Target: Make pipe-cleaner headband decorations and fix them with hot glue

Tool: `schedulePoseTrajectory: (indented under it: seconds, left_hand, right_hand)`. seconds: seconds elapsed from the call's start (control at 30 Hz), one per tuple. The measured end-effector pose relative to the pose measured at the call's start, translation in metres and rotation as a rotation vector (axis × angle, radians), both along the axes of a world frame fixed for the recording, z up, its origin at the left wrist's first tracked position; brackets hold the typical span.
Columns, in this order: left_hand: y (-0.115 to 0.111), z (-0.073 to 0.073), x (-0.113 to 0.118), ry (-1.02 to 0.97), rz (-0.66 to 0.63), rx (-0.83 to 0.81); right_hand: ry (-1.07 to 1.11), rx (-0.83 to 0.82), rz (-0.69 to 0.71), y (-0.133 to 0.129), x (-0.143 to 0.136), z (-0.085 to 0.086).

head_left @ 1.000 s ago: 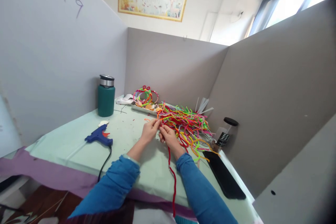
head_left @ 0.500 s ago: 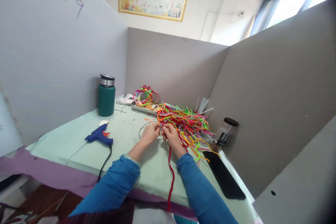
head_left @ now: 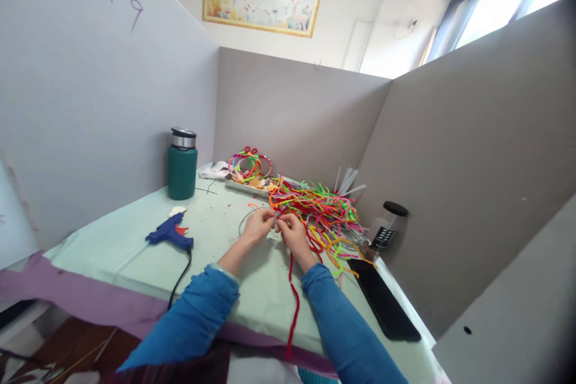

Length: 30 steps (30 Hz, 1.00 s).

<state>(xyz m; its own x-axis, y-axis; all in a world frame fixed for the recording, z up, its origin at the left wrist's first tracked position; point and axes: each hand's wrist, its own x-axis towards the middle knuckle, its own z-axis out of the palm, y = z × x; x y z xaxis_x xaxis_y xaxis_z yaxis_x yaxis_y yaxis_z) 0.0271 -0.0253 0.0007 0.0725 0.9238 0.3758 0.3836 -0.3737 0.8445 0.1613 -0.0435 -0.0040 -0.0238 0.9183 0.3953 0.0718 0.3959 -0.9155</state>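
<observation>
My left hand point(head_left: 260, 225) and my right hand point(head_left: 291, 231) meet over the middle of the table, fingertips pinched close together. A long red pipe cleaner point(head_left: 294, 306) hangs from beneath my right hand down past the table's front edge. Behind my left hand curves a thin grey wire hoop point(head_left: 240, 225), which runs in to the fingers of that hand. What exactly lies between the fingertips is small and mostly covered. Just beyond my hands spreads a big heap of coloured pipe cleaners point(head_left: 315, 201), red, green, pink and orange.
On the left lie a blue glue gun point(head_left: 170, 233) with its black cord and, behind it, a green bottle point(head_left: 182, 168). A metal tray point(head_left: 245, 187) holds colourful hoops point(head_left: 252, 163). To the right are a black phone-like slab point(head_left: 384, 303) and a lidded jar point(head_left: 386, 229).
Both hands stay nearly in place, with only a slight shift of the fingers. The red pipe cleaner hangs as before.
</observation>
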Motion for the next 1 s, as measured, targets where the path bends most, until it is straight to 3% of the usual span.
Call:
schedulePoseTrajectory:
  seconds: [0.47, 0.73, 1.0]
  left_hand:
    - [-0.008, 0.007, 0.0, -0.027, -0.029, -0.016]
    - [-0.002, 0.006, -0.005, -0.159, -0.031, -0.147]
    - [-0.009, 0.015, -0.005, -0.271, -0.068, -0.217]
  right_hand:
    - [-0.053, 0.019, -0.072, 0.0, -0.001, -0.002]
    - [0.004, -0.014, 0.055, -0.004, -0.002, 0.001]
    - [0.059, -0.042, 0.105, -0.008, 0.0, 0.006]
